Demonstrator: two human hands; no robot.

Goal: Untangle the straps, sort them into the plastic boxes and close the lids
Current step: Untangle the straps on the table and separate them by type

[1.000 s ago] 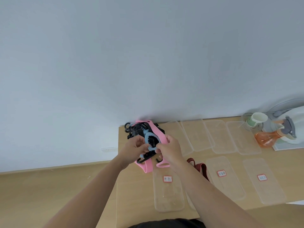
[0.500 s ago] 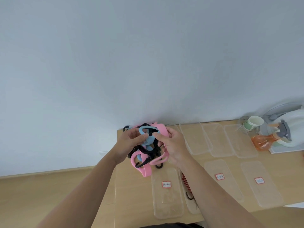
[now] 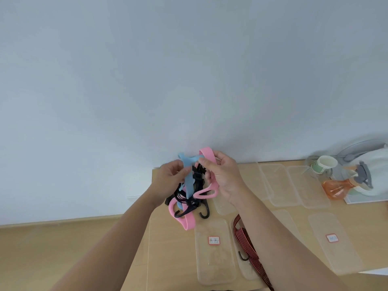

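Observation:
I hold a tangle of straps in the air above the wooden table [image 3: 168, 244]. My left hand [image 3: 170, 177] pinches a light blue strap [image 3: 189, 181] that hangs down through the bundle. My right hand [image 3: 224, 175] grips a pink strap [image 3: 206, 153] at its upper loop. Black cords with hooks [image 3: 189, 204] dangle between the pink loops. A red and black striped bungee cord [image 3: 249, 248] lies in a clear box near me. A clear plastic box with a red label [image 3: 214, 253] sits below the bundle.
Several clear boxes and lids lie in two rows to the right, one labelled lid [image 3: 333, 240] among them. An orange spray bottle [image 3: 340, 185] and a paper cup [image 3: 325, 164] stand at the far right. A plain wall rises behind the table.
Both hands have lifted the bundle higher. The blue strap has been drawn up and out of the tangle, and now hangs long from my left hand.

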